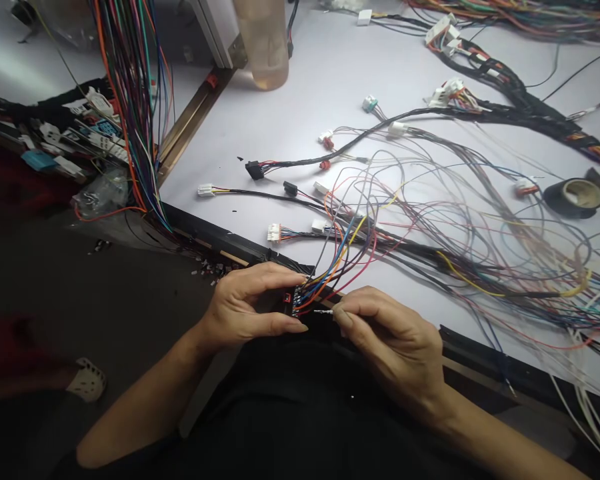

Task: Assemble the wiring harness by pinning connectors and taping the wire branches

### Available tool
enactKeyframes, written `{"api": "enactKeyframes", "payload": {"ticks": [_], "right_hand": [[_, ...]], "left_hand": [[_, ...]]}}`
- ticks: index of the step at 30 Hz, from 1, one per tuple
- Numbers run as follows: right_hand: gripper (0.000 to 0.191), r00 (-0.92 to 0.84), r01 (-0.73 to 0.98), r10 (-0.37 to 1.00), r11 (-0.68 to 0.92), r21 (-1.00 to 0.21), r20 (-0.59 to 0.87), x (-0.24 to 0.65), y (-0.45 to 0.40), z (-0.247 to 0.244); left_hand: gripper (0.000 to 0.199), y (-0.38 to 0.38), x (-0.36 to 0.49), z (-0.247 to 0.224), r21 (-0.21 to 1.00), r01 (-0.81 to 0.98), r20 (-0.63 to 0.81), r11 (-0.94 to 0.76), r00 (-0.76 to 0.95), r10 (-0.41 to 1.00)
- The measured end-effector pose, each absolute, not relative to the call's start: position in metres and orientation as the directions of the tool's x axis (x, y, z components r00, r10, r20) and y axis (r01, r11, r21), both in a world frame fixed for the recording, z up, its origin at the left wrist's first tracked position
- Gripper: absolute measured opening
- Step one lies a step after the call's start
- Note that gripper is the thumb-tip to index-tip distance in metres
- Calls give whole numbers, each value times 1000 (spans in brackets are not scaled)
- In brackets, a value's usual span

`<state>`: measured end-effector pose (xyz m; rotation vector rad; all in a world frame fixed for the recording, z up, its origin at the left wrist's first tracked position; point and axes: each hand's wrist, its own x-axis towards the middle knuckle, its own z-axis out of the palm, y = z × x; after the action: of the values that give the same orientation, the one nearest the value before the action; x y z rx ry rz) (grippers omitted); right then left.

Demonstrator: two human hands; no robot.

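Between the thumb and fingers of my left hand (253, 300) is a black connector (290, 301) with a small red part. Blue, yellow, orange, red and dark wires (337, 267) run out of its right side and loop up over the table. My right hand (393, 340) pinches a wire end with a small metal terminal (323, 311). The terminal points left at the connector, a short gap away from it. Where that wire runs behind the right fingers is hidden. Both hands are just off the table's front edge.
A white table (220, 147) carries wire bundles with white connectors (275, 233) and a black plug (255, 170). A tape roll (574, 198) lies at right. A bottle (264, 47) stands at the back. Coloured wires (133, 100) hang at left. A person's shoe (87, 380) shows below.
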<state>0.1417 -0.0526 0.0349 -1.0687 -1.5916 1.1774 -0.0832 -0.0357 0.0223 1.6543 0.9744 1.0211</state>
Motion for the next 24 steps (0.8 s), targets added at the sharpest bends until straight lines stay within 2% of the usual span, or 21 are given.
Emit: {"api": "enactKeyframes", "payload": {"ticks": [7, 16, 24], "right_hand": [[10, -253, 125, 953, 202, -971, 165, 141, -53, 34], [7, -226, 103, 957, 207, -973, 180, 134, -53, 38], [7, -243, 138, 944, 260, -956, 221, 134, -53, 38]], "left_hand": [[59, -35, -80, 23, 958, 126, 199, -256, 352, 915], [53, -39, -77, 24, 994, 19, 93, -106, 349, 932], [60, -38, -74, 24, 972, 79, 176, -222, 383, 907]]}}
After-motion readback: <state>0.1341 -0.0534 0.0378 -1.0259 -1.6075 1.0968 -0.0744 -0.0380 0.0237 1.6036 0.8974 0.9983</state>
